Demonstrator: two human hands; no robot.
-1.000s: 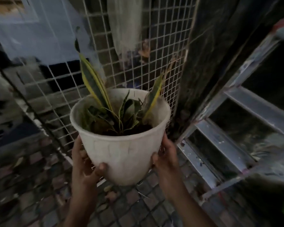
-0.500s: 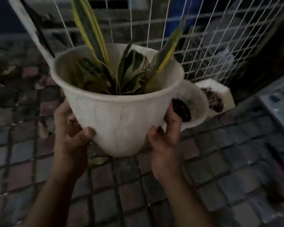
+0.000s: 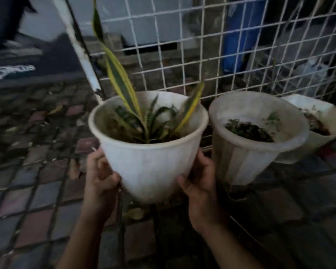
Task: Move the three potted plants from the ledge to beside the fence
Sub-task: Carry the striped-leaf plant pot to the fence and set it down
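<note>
A white pot with a yellow-edged snake plant (image 3: 149,162) is low over the brick paving, close to the white wire fence (image 3: 211,55). My left hand (image 3: 100,175) grips its left side and my right hand (image 3: 199,181) grips its right side. I cannot tell whether its base touches the ground. Right beside it stands a second white pot (image 3: 246,158) with dark soil and small sprouts. A third white pot (image 3: 318,121) sits further right against the fence, partly hidden behind the second.
Brick paving (image 3: 37,191) covers the ground to the left and in front. A white fence post (image 3: 81,51) leans at the left end of the mesh. A blue container (image 3: 239,35) stands behind the fence.
The view has dropped toward the ground. The snake plant pot has come down beside the two pots at the fence, both hands still holding it.
</note>
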